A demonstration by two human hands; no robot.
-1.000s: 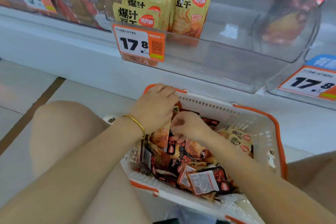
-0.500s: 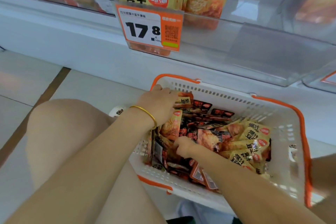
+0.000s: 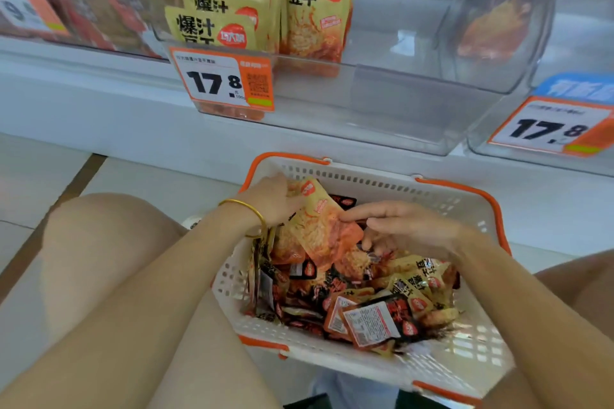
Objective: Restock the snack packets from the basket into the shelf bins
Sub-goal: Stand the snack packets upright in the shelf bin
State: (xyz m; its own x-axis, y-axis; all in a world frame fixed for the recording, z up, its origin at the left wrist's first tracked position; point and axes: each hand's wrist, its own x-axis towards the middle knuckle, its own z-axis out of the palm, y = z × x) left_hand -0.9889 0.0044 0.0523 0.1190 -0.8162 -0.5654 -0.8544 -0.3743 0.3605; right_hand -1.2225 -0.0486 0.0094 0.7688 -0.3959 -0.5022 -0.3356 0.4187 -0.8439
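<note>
Left grip point(image 3: 269, 199) clasps a bunch of yellow packets point(image 3: 319, 226) at the far-left corner of the basket point(image 3: 365, 176), lifted a little above the heap. Right grip point(image 3: 408, 229) reaches across from the right edge with its fingers on that bunch's right side. I cannot tell whether it pinches or only touches.

Largest first: the clear shelf bin point(image 3: 398, 116) above the basket holds upright rows of shelved packets point(image 3: 232, 10) along its left side, while its right side looks bare. I judge the restocking part done, with room to fill there.

The basket stands on the floor at the shelf's foot. A heap of mixed packets point(image 3: 382, 302), yellow and dark, covers its bottom from left edge to right, so by my reckoning plenty is left to move.

1 price tag point(image 3: 222, 80) reading 17.8 hangs at the bin's front-left corner.
</note>
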